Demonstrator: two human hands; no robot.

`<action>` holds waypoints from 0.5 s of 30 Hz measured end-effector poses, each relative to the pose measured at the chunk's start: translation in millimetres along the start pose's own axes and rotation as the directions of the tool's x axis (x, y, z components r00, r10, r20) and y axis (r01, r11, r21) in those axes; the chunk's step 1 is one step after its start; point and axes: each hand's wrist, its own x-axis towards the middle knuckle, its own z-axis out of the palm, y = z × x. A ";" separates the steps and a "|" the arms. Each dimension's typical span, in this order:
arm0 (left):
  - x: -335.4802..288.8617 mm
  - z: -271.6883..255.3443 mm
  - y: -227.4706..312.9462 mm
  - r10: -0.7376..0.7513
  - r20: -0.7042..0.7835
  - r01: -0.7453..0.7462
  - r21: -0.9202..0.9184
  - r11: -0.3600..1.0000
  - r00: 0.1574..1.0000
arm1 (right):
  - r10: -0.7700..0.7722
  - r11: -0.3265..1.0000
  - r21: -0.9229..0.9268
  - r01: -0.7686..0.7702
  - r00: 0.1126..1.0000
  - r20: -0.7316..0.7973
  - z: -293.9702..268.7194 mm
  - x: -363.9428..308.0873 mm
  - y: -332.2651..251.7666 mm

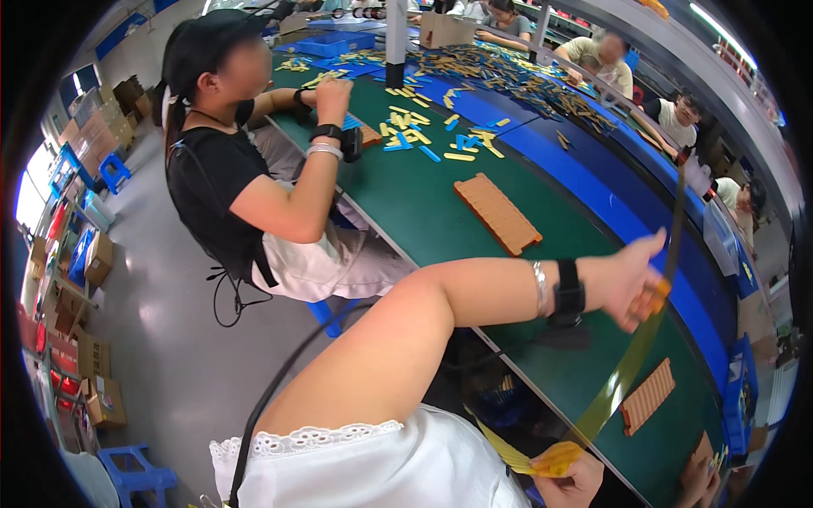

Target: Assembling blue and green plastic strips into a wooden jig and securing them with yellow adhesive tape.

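Note:
My left arm reaches across the green table to the right. My left hand [627, 281] has its thumb stretched up and its fingers, with orange-yellow finger covers, bent against a long strip of translucent yellow-brown tape [622, 378]. The strip runs from above that hand down to my right hand [574, 476] at the lower edge. Yellow covers show on the right fingers, which close on the strip's lower part; a pale yellow piece [501, 444] lies beside them. Between the strip and the table's right side rests an orange-brown ridged block [648, 395].
Another ridged block [497, 213] lies mid-table. Yellow and blue sticks [408, 127] are scattered beyond it, with a large heap [517, 76] farther back. A co-worker [229, 161] sits at the left; another person's hand [701, 474] is at lower right. A metal post [396, 42] stands behind.

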 end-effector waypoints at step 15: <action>-29.0 22.7 76.2 0.398 0.161 -0.402 -0.005 0.915 0.903 | 0.193 0.939 -0.147 -0.311 0.830 -0.524 7.4 33.7 140.0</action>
